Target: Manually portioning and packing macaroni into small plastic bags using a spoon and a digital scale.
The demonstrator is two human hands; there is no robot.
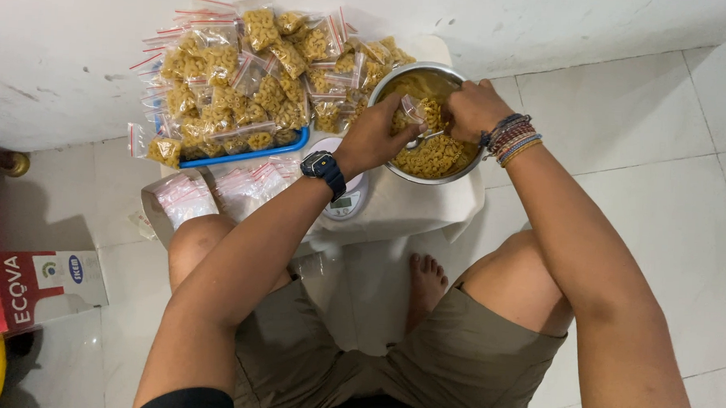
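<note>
Bare knees frame both hands: left hand pinches a small clear zip bag over the round steel bowl of yellow pasta, right hand closed around a metal spoon.

One round steel bowl of yellow pasta, one small white digital scale and one blue-rimmed tray. Filled clear zip bags: dozens, too overlapped to count. Two hands: left hand, right hand.

1 head-worn camera looks steeply down from close above. It faces the far wall over the person's lap.
</note>
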